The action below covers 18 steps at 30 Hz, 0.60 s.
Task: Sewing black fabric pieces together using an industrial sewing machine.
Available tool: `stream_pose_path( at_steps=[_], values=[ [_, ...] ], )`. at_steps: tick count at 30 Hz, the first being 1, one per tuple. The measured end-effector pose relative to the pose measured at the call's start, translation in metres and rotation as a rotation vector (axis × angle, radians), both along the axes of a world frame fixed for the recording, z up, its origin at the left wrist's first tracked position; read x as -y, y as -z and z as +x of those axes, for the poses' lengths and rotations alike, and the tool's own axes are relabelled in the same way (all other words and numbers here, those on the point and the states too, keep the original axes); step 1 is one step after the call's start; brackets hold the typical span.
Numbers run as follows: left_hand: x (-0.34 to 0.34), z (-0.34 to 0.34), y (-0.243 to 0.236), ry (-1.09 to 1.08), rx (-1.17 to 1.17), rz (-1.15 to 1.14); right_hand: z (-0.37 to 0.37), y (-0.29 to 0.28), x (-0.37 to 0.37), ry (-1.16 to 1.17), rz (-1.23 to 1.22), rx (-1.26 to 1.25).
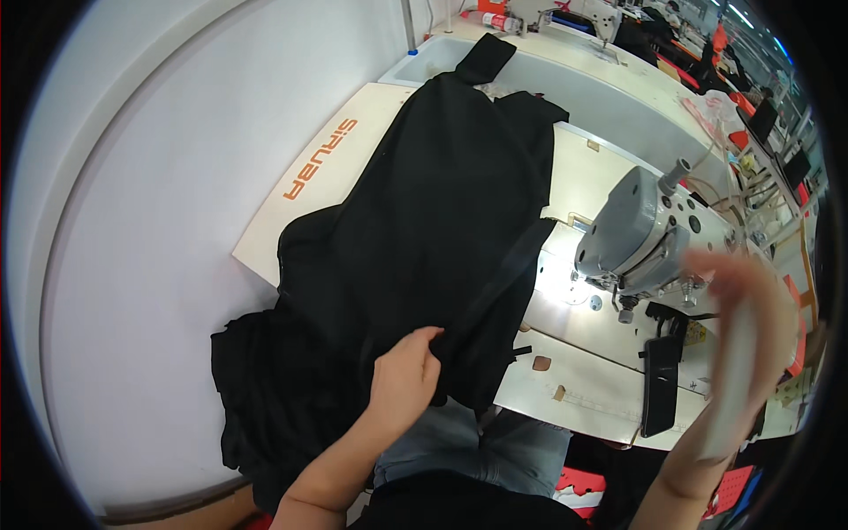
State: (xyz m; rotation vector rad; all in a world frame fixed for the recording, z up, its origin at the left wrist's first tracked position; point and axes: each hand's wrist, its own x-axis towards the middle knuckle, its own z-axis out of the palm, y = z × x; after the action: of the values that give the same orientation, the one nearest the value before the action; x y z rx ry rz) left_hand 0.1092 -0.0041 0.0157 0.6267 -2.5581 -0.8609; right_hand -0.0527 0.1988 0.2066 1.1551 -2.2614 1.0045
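Note:
A large piece of black cloth [424, 203], apparently a garment, lies spread over the pale sewing table, its far end reaching a sunken tray. Its near left part hangs in folds off the table. My left hand [406, 375] is on the near part of the cloth, fingers closed on it, some of them hidden. Raised beside the grey-and-white sewing machine head [640, 230] is my right hand [746, 283]. Motion smears its fingers, so whether it holds anything cannot be made out. The machine's lamp lights the needle area, right of the cloth's edge.
A black phone-like device [661, 384] lies on the table's near right. The pale sunken tray [636, 132] runs along the back, with a red-labelled bottle [490, 21] behind it. A white wall [159, 221] stands close on the left. Other workstations fill the far right.

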Motion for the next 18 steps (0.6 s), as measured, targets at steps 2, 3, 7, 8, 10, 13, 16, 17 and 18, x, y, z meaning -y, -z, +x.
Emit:
stream_pose_path(
  at_steps=[2,3,7,8,10,13,16,17,18],
  values=[
    [0.009,-0.004,-0.002,-0.038,-0.074,0.292,0.020,0.034,0.002,-0.243,0.169,0.011],
    [0.012,-0.005,-0.003,-0.052,-0.062,0.288,0.027,0.053,0.005,-0.373,0.174,0.071],
    [0.019,-0.006,-0.002,-0.045,-0.091,0.454,0.043,0.110,0.013,-0.501,0.116,0.463],
    [0.020,-0.007,-0.002,-0.051,-0.062,0.546,0.043,0.120,0.015,-0.527,0.058,0.582],
    [0.022,-0.009,-0.001,-0.058,-0.030,0.633,0.043,0.133,0.019,-0.509,0.035,0.606],
    [0.022,-0.014,-0.001,-0.039,-0.084,0.771,0.044,0.144,0.028,-0.446,0.046,0.611],
    [0.021,-0.015,-0.004,-0.036,-0.150,0.707,0.048,0.148,0.040,-0.280,-0.063,0.940],
    [0.020,-0.014,-0.007,-0.037,-0.232,0.735,0.048,0.147,0.043,-0.304,-0.096,0.917],
    [0.019,-0.013,-0.009,-0.062,-0.282,0.789,0.045,0.146,0.046,-0.336,-0.007,0.769]
  ],
)
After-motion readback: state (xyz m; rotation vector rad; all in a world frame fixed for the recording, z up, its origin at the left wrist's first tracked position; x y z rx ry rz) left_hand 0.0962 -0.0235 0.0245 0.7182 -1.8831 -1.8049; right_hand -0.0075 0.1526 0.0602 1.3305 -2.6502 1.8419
